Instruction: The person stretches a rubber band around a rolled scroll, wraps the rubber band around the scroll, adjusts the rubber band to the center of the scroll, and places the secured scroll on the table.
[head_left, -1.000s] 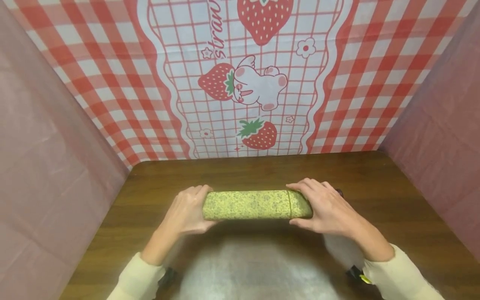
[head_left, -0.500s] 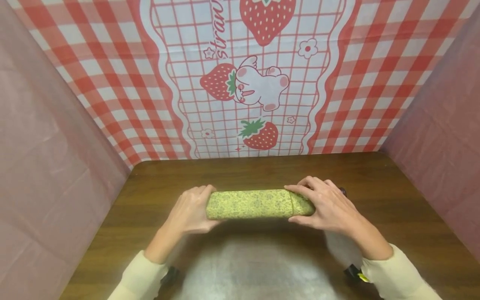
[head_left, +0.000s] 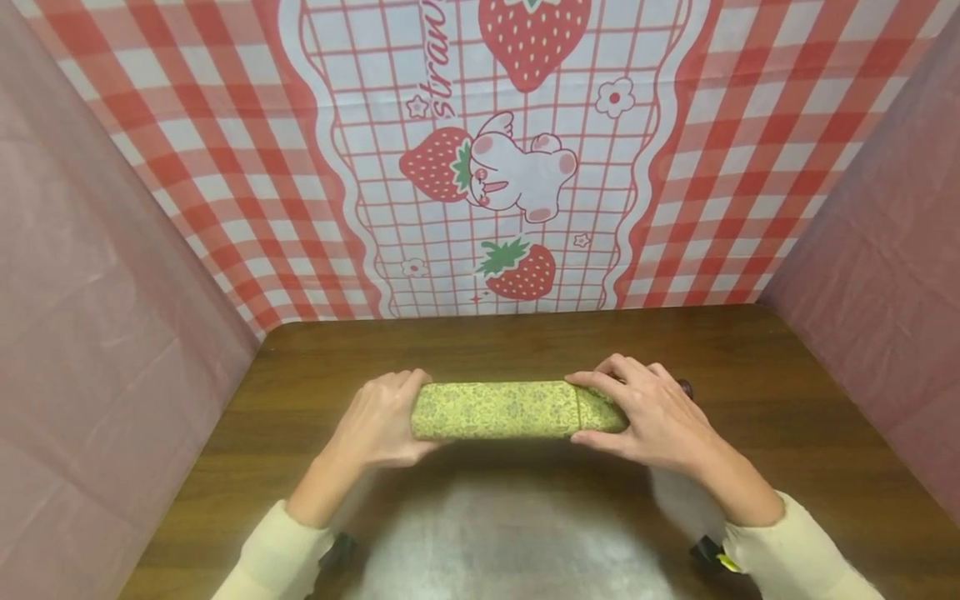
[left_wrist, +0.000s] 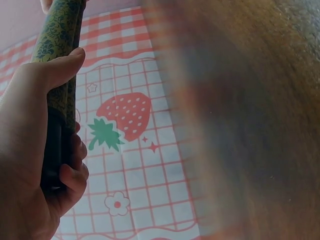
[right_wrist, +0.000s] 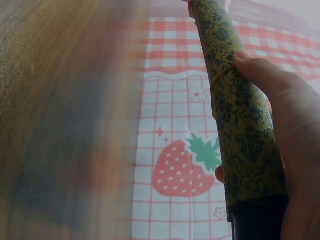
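Observation:
A long yellow case [head_left: 495, 410] with a dark floral pattern is held level above the table, crosswise in front of me. A seam runs round it near its right end. My left hand [head_left: 382, 421] grips the left end, thumb on the near side and fingers over the far side. On the right end, my right hand [head_left: 648, 408] holds the case by the part beyond the seam. Both wrist views show a black end, the left end [left_wrist: 56, 150] within my left palm and the right end [right_wrist: 260, 217] beside my right palm. Part of each end is hidden by the hands.
Below lies a brown wooden table [head_left: 465, 346] with a bright reflection at its near side. A red-and-white strawberry cloth [head_left: 517, 167] hangs behind it. Pink curtains stand at the left [head_left: 112, 333] and right [head_left: 862, 275].
Both hands and the case have shifted slightly right in the head view since the oldest frame. Over the last half second they stay nearly still, both hands keeping their hold.

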